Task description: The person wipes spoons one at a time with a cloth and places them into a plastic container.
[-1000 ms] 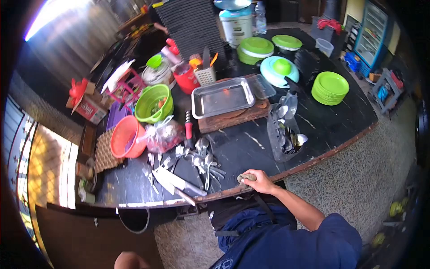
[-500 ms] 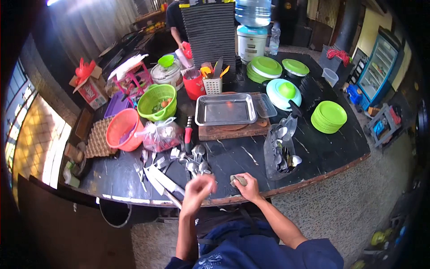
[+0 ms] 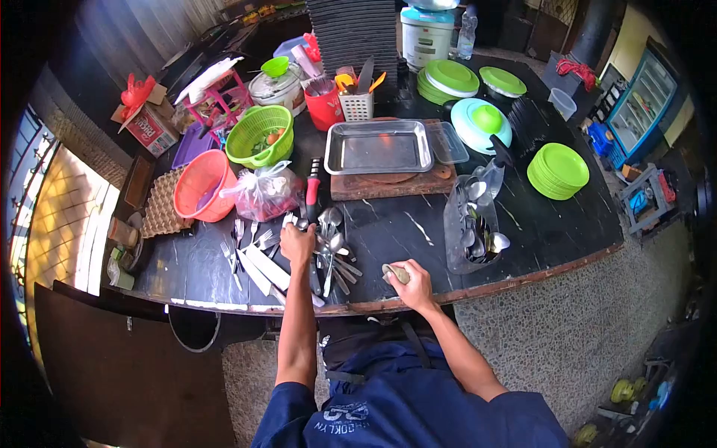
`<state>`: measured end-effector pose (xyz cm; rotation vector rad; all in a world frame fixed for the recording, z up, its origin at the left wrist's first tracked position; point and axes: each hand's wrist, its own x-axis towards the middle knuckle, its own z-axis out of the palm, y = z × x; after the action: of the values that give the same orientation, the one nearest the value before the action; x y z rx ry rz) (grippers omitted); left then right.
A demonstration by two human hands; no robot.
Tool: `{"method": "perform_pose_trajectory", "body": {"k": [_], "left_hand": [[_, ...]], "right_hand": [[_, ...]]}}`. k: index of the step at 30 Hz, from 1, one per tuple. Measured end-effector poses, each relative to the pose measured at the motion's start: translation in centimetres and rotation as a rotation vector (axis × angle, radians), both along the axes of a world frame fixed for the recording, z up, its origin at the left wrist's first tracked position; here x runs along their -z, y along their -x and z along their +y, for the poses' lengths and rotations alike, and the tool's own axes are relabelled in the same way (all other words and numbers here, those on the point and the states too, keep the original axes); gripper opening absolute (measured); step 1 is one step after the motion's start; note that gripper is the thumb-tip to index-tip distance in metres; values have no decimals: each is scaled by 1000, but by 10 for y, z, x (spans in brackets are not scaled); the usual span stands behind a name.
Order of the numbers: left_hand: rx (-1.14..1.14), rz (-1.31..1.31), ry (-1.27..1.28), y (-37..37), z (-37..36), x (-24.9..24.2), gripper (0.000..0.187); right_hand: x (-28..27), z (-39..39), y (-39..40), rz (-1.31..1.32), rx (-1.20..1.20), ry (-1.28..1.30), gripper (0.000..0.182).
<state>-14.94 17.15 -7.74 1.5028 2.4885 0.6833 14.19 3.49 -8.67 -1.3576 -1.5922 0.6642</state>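
My left hand point(image 3: 298, 244) reaches down into the loose cutlery, fingers curled in by a spoon point(image 3: 302, 223); what they grip is hidden. To its right is a pile of spoons point(image 3: 329, 261); to its left lie several forks point(image 3: 237, 233) and two large knives point(image 3: 266, 270), side by side. My right hand point(image 3: 415, 287) is closed around a folded greyish-brown cloth point(image 3: 396, 274) above the table's front edge. Right of that hand, a clear plastic container point(image 3: 457, 237) lies with spoons and dark-handled cutlery inside.
A metal tray point(image 3: 379, 148) rests on a wooden board point(image 3: 393, 185). Green plates point(image 3: 558, 171) are stacked at the right. A knife sharpener with a red handle point(image 3: 312, 187), a tied plastic bag point(image 3: 270, 193), a pink basin point(image 3: 203, 187) and a green colander point(image 3: 259, 134) stand toward the left.
My left hand has moved forward and left, from near the table edge into the cutlery. My right hand keeps the cloth. The view has tilted down; the person behind the table is out of view.
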Motion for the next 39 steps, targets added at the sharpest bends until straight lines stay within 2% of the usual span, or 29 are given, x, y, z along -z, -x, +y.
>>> {"method": "perform_pose_trajectory", "body": {"k": [7, 9, 11, 12, 14, 17, 19, 20, 21, 23, 25, 26, 29, 31, 33, 35, 37, 39], "left_hand": [[-64, 0, -31, -4, 2, 7, 45], [-73, -73, -27, 1, 6, 8, 37], [-118, -21, -221, 3, 7, 16, 31], [-122, -122, -250, 7, 10, 13, 29], [-101, -273, -480, 7, 8, 11, 22], [-63, -458, -639, -13, -13, -34, 19], [11, -894, -915, -36, -19, -47, 18], [20, -1100, -994, -54, -28, -67, 17], [61, -1128, -1033, -63, -34, -71, 17], [66, -1248, -908, -92, -61, -93, 17], [199, -1075, -730, -116, -74, -92, 21], [253, -1144, -625, -128, -83, -86, 22], [391, -1256, -420, -163, -107, -74, 24], [520, -1683, -23, -159, -123, -89, 23], [547, -1767, -47, -167, -129, -81, 22], [502, -1713, 14, -172, -134, -89, 23], [460, -1621, -24, -174, -136, -95, 22], [581, -1394, -31, -169, -136, -94, 24]], "right_hand": [[-4, -1, -1, 11, -7, 13, 21], [-4, -1, -1, 8, -10, 2, 21], [-4, -1, -2, 4, -9, -13, 21], [-5, -1, -1, 8, -8, -5, 21], [-6, -2, -1, 12, -7, 8, 21], [-4, 1, -1, 19, 7, -2, 20], [1, 1, 0, 17, 16, -3, 20], [2, 1, 1, 195, 50, 131, 20], [3, 5, 2, 372, 84, 264, 20], [-17, 7, 6, 367, 116, 218, 21], [-43, 8, 12, 296, 198, -83, 20], [-72, 5, 15, 248, 189, -196, 20], [-101, 7, 11, 99, 43, -413, 37], [-100, 13, -3, -8, 3, -450, 44], [-103, 21, -15, -116, -41, -489, 51], [-109, 27, -21, -205, -70, -502, 56], [-109, 29, -19, -235, -22, -500, 54], [-110, 26, -7, -155, 135, -505, 50]]}}
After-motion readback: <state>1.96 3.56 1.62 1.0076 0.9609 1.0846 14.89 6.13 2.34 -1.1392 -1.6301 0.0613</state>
